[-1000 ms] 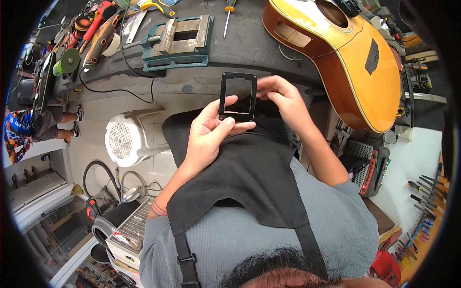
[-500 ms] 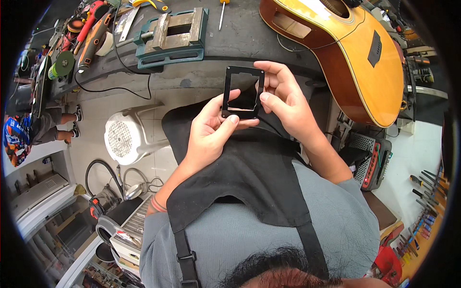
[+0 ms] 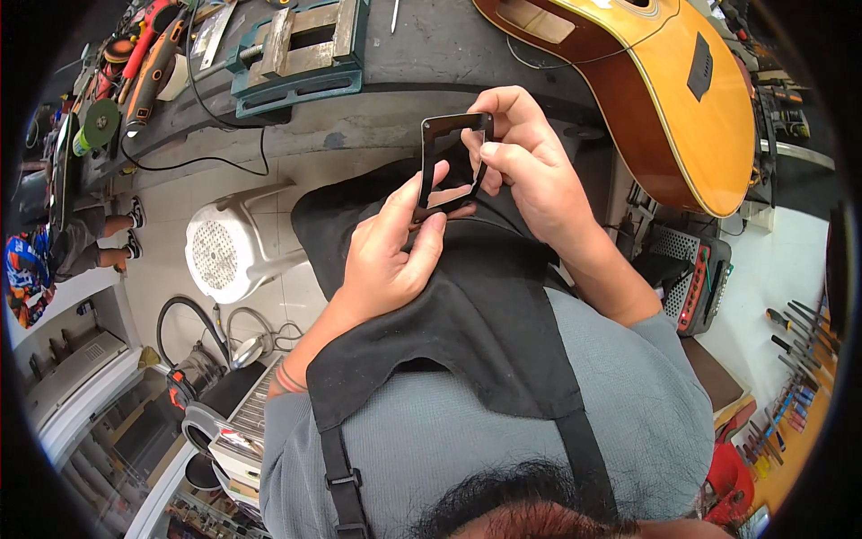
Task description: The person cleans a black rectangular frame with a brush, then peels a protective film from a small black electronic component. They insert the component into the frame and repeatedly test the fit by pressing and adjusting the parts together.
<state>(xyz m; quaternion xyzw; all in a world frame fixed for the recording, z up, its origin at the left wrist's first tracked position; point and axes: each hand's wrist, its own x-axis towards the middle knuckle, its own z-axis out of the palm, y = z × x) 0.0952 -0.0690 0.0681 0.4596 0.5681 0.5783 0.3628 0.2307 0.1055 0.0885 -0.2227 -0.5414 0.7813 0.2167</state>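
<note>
A thin black rectangular frame (image 3: 455, 124) with a large rectangular opening is held up between both hands over my lap. My left hand (image 3: 391, 254) is closed on its lower left corner, thumb on the near side. At its upper right side, my right hand (image 3: 537, 180) pinches the frame between thumb and fingers. Skin and dark apron cloth show through the opening. Beyond the right hand, an acoustic guitar body (image 3: 664, 108) lies on the workbench (image 3: 431, 63), with a rectangular cutout in its side.
A green vise (image 3: 305, 54) stands on the bench, left of a screwdriver shaft (image 3: 394, 16). Farther left are power tools (image 3: 154, 76) and a black cable (image 3: 193, 164). Below stands a white plastic stool (image 3: 220, 251). Another person's legs (image 3: 108, 238) show at far left.
The black frame has tilted, its opening now seen more obliquely. My right hand has shifted slightly up along its side. Bench, vise and guitar sit a little higher and farther left in view.
</note>
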